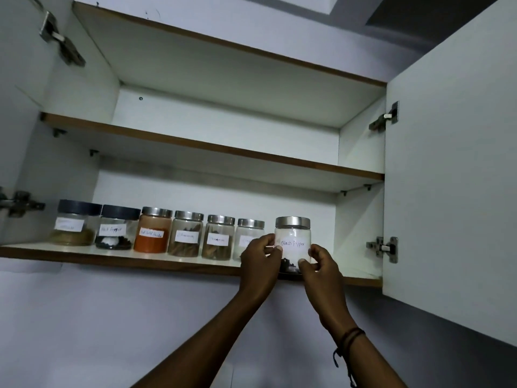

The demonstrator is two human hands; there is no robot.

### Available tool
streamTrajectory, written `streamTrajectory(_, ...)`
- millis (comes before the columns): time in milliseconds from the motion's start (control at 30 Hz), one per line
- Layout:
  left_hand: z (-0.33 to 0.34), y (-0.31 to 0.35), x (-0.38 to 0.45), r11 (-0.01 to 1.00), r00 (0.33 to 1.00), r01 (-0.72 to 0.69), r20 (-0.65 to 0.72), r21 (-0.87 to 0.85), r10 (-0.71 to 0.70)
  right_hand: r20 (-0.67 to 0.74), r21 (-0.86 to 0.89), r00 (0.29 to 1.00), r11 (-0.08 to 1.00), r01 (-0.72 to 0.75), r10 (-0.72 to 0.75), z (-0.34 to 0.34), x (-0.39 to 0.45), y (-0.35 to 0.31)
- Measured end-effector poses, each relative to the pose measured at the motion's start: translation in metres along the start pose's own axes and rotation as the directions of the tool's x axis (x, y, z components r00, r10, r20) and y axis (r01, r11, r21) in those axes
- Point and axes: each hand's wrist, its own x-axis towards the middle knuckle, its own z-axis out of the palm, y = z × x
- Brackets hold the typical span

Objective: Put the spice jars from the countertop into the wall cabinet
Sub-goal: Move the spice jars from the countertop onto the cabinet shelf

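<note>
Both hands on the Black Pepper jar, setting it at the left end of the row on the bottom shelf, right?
Not quite. The head view shows the left hand and right hand holding the Black Pepper jar at the right end of the row on the bottom shelf, not the left end.

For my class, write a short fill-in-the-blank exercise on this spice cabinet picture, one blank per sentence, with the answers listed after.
1. The left hand and right hand hold a clear glass jar with a steel lid labelled "Black ____".
2. The jar of orange-red powder has a ____ lid.
3. The two leftmost jars have ____ lids.
4. The white wall cabinet's bottom shelf carries every jar; the shelf above shows ____ jars.

Answers: Pepper; steel; dark; no
</note>
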Motion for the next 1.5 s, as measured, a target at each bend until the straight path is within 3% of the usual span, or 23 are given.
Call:
streamTrajectory(333,0.031,-0.021,0.05,0.946,0.988,0.062,0.117,0.319,-0.104,0.112,-0.254,0.99,0.965,-0.06,0.091,0.03,0.074,0.028)
streamTrajectory(667,0.042,-0.039,0.071,0.855,0.965,0.078,0.175,0.513,-0.193,0.196,-0.386,0.963,0.917,-0.098,0.185,0.049,0.101,0.05)
streamTrajectory(900,0.041,-0.044,0.072,0.88,0.972,0.05,0.178,0.472,-0.151,0.231,-0.464,0.957,0.885,-0.05,0.175,0.055,0.1,0.054)
streamTrajectory(1200,0.021,-0.042,0.009,0.968,0.984,-0.11,0.165,0.227,0.073,0.092,-0.227,0.995,0.972,0.067,-0.047,0.019,0.033,0.049)
streamTrajectory(1367,0.018,-0.056,-0.055,0.992,0.97,-0.014,0.243,0.127,-0.018,0.168,-0.236,0.986,0.971,0.031,0.009,-0.012,-0.033,0.064)
streamTrajectory(1500,0.029,-0.091,-0.133,0.982,0.907,0.162,0.377,0.092,-0.185,0.187,-0.276,0.976,0.959,-0.059,0.114,-0.037,-0.107,0.089)
